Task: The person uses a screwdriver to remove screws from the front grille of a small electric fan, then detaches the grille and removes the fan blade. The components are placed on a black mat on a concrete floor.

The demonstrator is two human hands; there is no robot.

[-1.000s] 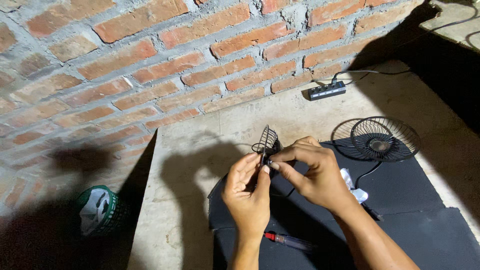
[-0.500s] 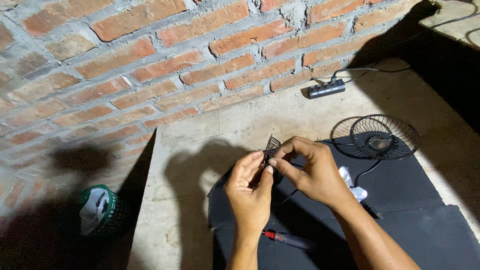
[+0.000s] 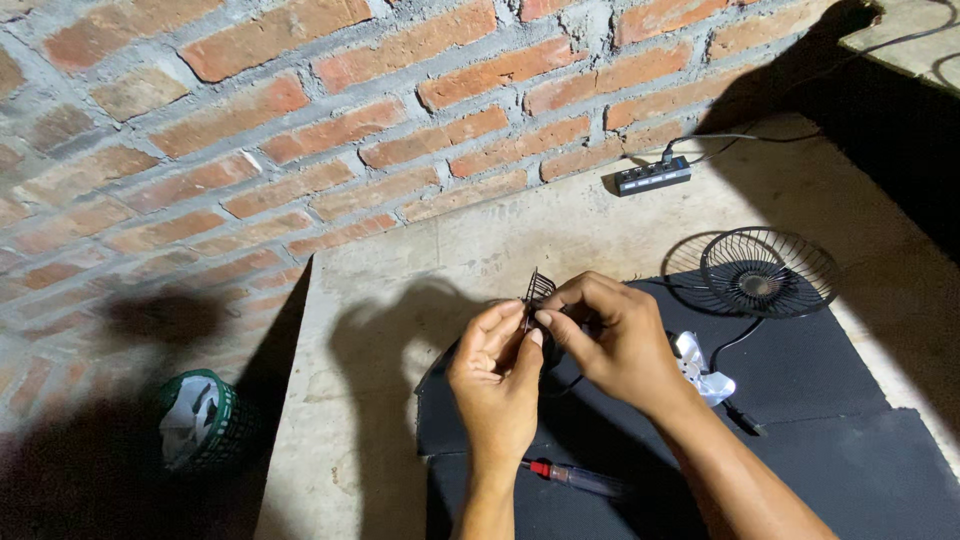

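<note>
Both hands meet above the near edge of a black mat (image 3: 800,380) that lies on a concrete slab (image 3: 520,230) set against a brick wall (image 3: 250,130). The left hand (image 3: 495,385) is curled, thumb and fingertips pinched against a small black wire grille (image 3: 538,288), of which only the upper edge shows above the fingers. The right hand (image 3: 620,345) closes over the same part from the other side, its thumb and forefinger pressed together at the grille; the rest of the part is hidden behind both hands, so its full shape cannot be determined. A thin black cable runs out from under the hands across the mat. To the right, well apart, a round black fan guard (image 3: 768,272) lies flat on the mat's far corner. A white plastic piece (image 3: 700,372) sits just beside the right wrist. A red-tipped screwdriver (image 3: 575,477) lies on the mat between the forearms. A grey power strip (image 3: 653,176) rests near the wall. Left of the slab, lower down, stands a green basket (image 3: 205,420) holding pale scraps.
</note>
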